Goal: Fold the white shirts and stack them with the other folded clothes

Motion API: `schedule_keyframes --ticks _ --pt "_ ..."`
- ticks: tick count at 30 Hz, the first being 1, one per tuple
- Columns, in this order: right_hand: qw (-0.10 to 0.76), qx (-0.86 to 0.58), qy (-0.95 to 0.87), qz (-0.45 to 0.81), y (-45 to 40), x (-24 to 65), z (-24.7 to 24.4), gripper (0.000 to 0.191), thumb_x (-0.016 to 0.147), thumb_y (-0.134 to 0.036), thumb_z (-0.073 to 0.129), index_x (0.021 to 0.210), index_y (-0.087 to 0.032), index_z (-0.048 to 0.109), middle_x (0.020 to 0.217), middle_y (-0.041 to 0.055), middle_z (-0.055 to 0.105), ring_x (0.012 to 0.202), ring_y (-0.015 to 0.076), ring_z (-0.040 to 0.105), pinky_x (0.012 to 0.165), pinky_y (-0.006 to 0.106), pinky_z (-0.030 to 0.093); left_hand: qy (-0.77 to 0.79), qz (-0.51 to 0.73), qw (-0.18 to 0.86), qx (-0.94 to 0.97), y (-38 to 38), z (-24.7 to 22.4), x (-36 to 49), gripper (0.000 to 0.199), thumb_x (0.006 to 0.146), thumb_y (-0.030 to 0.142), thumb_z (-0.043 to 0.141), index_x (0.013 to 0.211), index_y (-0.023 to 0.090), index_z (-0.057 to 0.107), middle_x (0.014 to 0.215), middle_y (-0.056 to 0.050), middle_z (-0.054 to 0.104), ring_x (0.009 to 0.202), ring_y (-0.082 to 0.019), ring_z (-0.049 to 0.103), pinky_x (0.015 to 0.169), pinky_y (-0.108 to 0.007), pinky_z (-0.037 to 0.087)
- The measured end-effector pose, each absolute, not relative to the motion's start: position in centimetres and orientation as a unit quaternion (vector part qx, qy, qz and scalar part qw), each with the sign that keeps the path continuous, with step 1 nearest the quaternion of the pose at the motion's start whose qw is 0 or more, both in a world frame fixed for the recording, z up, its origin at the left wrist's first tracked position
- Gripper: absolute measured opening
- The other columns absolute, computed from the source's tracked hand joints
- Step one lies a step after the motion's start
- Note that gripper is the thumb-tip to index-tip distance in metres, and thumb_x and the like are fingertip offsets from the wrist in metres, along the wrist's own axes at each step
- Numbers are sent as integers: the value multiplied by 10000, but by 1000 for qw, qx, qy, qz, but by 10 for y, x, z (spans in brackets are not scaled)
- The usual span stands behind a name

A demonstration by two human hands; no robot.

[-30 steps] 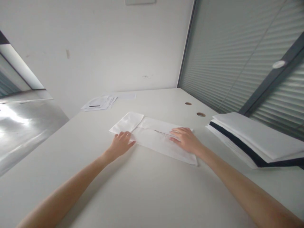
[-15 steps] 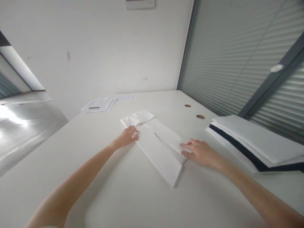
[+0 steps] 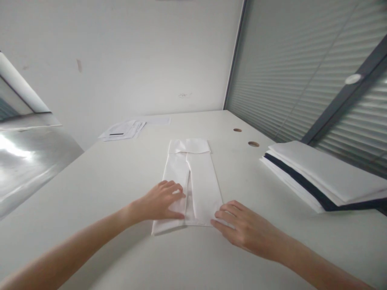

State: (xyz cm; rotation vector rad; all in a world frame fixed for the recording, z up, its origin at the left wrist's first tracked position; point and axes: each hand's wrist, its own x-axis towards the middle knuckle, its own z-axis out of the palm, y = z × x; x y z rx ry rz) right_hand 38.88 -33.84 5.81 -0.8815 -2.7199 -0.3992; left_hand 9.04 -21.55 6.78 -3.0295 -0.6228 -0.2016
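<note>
Beside white cloth [image 3: 205,177], papers [image 3: 123,130], folded stack [image 3: 326,171]

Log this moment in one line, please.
left hand on folded white cloth; right hand at its near right corner; fabric stack at right

Folded cloth [image 3: 204,173] mid-bench [image 3: 130,249], between the two hands; loose papers [image 3: 125,129] behind it to the left, two round holes behind to the right, stacked sheets [image 3: 326,171] at right beside the blinds [image 3: 278,72].
</note>
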Motion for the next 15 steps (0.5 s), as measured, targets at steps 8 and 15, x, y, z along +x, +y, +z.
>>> schedule_keyframes --ticks 8,15 --pt "133 -275 -931 -202 -337 374 53 267 930 -70 506 1157 -101 645 996 109 706 913 216 655 801 371 529 -198 1 94 -976 -275 58 87 306 959 250 539 1221 97 572 1092 -140 677 950 -265 666 769 -387 555" --pt "148 -284 -922 -218 -341 369 44 281 921 -42 472 1125 -57 665 1052 143 731 967 224 685 825 353 547 -205 47 159 -965 -292 46 97 367 909 38 462 1262 6 557 1162 -260 664 1020 -310 679 720 -366 551"
